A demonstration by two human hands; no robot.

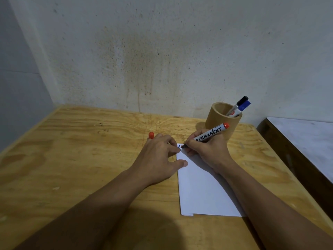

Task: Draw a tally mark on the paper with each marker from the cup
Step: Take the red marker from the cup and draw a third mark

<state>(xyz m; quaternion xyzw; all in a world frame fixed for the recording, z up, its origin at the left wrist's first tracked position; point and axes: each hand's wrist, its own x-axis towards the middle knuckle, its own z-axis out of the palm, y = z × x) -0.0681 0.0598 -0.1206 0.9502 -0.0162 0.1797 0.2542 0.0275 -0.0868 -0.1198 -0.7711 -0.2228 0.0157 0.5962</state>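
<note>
marking is the step in hand: from the head view, the right hand [207, 152] is closed in a writing grip on an uncapped permanent marker [210, 134] with an orange end, its tip touching the far left corner of the white paper [201, 188], just beside a few dark tally strokes [179, 146] already there. the left hand [158, 156] lies spread, fingers and thumb pressing the paper's left edge to steady it; an orange cap [151, 135] pokes out beyond its fingers, though i cannot tell whether it is gripped or just standing on the plywood table [72, 159]. the brown cup [219, 121] stands just behind the right hand, with a black-capped marker [238, 107] and a blue-capped marker [245, 105] leaning in it. next, by my judgement: finish the stroke, recap, and return this marker to the cup.
</note>
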